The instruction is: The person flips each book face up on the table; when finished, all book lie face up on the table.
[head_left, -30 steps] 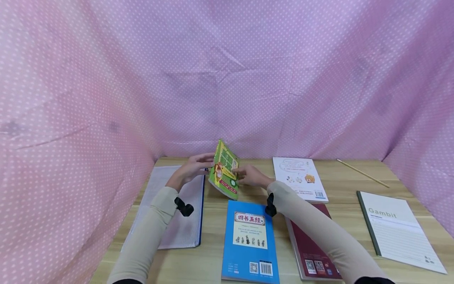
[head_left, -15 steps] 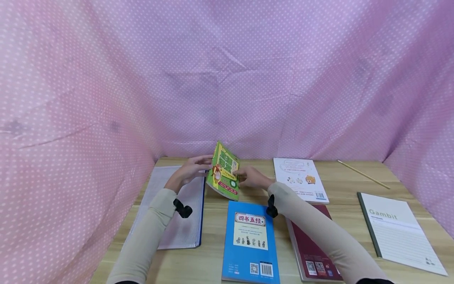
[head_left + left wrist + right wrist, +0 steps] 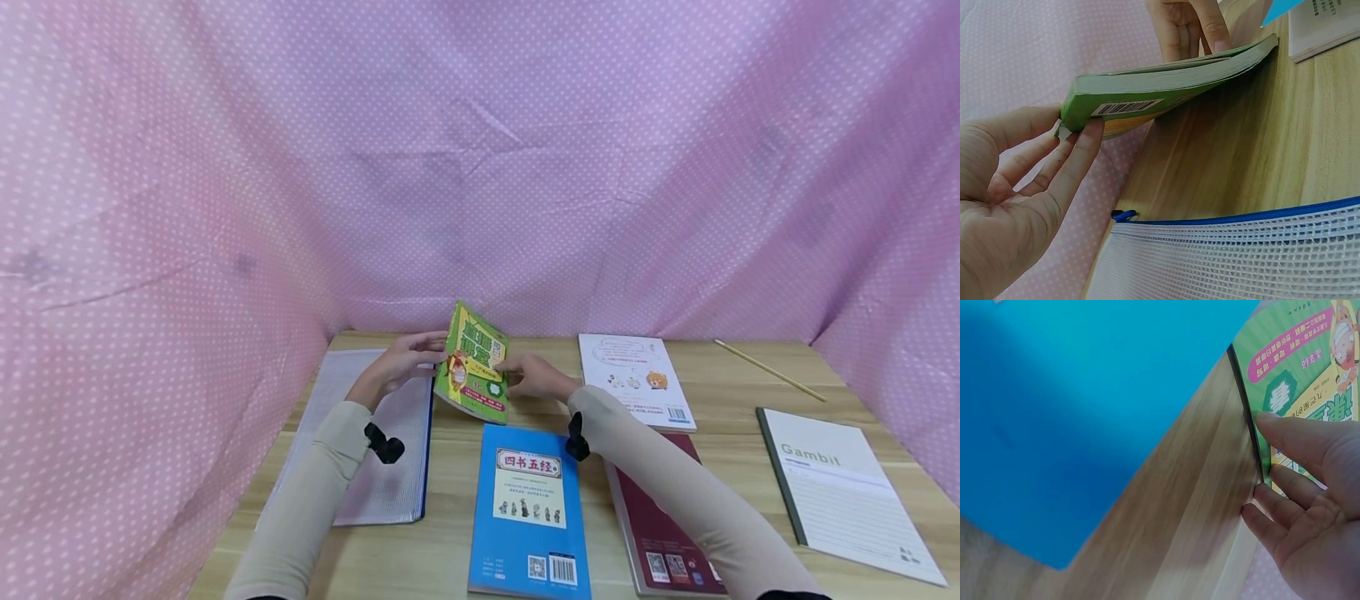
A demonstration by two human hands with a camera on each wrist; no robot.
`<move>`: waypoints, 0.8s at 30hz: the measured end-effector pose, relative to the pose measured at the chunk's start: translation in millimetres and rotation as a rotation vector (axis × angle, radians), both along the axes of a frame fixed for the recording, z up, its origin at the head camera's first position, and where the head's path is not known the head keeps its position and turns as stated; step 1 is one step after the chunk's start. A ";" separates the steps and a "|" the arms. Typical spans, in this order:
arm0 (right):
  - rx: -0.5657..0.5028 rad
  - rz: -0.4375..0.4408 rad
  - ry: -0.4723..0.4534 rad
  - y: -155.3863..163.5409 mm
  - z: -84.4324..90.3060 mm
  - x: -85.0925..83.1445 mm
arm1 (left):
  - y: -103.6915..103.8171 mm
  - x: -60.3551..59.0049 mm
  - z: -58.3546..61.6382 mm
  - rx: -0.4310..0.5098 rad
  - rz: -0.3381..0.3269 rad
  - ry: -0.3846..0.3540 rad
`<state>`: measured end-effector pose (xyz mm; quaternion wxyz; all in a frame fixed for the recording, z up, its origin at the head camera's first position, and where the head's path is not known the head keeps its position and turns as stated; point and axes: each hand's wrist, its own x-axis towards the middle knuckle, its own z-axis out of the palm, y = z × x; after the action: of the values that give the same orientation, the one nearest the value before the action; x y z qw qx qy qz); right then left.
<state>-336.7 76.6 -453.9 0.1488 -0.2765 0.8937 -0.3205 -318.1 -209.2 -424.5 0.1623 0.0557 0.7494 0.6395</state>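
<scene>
A green book [image 3: 474,367] with a yellow and pink cover is tilted over the back of the table, its left side raised. My left hand [image 3: 407,360] pinches its spine side near a corner, thumb and fingers on opposite faces in the left wrist view, beside a printed barcode. At the opposite edge, my right hand [image 3: 536,377] holds the book, with the thumb [image 3: 1279,428] on the front cover and other fingers at the edge. A white mesh zip pouch [image 3: 1241,256] with a blue zip lies under the left forearm.
In front lies a blue book [image 3: 531,512]. Right of it are a maroon book [image 3: 660,533], partly under the right sleeve, and a white book [image 3: 633,379]. A notebook [image 3: 847,492] and a thin stick [image 3: 768,368] lie far right. Pink dotted cloth [image 3: 480,167] hangs behind.
The green book has tipped slightly down to the left, and its front cover faces up more. Both hands keep their hold and shift only a little.
</scene>
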 end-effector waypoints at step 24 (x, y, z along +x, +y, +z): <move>0.087 -0.020 -0.018 17.9 3.3 0.5 | 9.7 2.0 -13.4 -0.004 0.041 -0.047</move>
<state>-336.1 94.5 -450.6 0.1654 -0.2578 0.9082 -0.2852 -316.1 -199.5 -437.9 0.1668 0.0248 0.7476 0.6423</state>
